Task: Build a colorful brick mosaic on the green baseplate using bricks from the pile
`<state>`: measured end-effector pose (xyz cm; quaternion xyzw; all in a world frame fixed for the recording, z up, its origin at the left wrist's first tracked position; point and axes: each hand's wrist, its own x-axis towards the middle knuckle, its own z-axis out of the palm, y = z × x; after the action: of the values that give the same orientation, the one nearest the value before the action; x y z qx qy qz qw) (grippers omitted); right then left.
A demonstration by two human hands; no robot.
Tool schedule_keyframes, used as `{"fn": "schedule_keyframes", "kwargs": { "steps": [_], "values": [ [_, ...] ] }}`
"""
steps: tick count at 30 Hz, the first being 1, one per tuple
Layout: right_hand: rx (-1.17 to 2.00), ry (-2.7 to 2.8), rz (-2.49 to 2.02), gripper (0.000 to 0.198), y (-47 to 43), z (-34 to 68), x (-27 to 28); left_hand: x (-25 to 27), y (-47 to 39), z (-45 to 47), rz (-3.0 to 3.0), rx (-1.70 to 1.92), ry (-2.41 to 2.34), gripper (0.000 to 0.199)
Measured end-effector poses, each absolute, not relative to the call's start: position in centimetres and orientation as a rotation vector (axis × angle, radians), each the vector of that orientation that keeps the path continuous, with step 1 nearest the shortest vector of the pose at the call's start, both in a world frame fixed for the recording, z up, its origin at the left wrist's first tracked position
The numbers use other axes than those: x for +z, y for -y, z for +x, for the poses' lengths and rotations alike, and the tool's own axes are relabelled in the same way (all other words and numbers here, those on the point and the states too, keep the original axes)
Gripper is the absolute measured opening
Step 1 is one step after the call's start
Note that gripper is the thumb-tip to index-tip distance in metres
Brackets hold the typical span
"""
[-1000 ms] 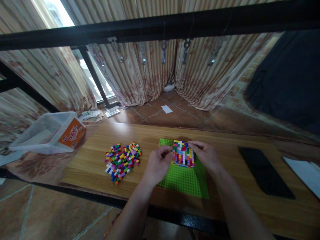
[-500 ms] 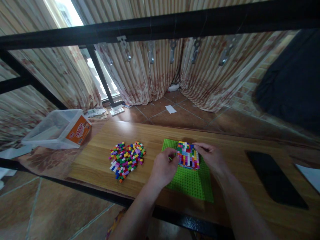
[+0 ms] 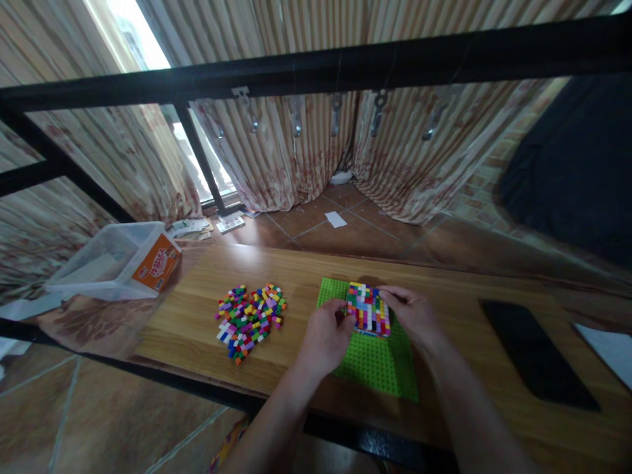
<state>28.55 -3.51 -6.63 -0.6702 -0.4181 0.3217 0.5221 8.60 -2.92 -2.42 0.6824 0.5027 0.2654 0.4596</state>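
A flat, many-coloured block of small toy bricks sits over the upper part of a green studded baseplate. My left hand is closed at the block's left edge, thumb and fingers pinching its side. At the upper right corner, my right hand has its fingertips pressed together on the block. Whether a loose brick is between those right fingertips is too small to make out. Left of my hands, a loose heap of coloured toy bricks lies on the wooden tabletop.
A black flat slab lies on the right of the table, with white paper beyond it. To the far left stands a clear plastic bin with an orange label. A black metal rail with hanging hooks crosses above the table.
The whole view has shifted slightly. Both hands keep their places at the block's left edge and upper right corner, with only slight finger movement.
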Motion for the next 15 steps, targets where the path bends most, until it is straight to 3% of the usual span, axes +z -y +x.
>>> {"fn": "schedule_keyframes", "kwargs": {
  "steps": [9,15],
  "values": [
    [0.820,0.793,-1.429,0.044,4.3,28.7,-7.0,-2.1,3.3,8.5,1.716,0.635,-1.251,0.025],
    [0.621,0.562,-1.440,0.030,4.4,29.7,-5.5,-1.7,3.9,8.6,1.761,0.573,-1.325,0.027]
  ]
}}
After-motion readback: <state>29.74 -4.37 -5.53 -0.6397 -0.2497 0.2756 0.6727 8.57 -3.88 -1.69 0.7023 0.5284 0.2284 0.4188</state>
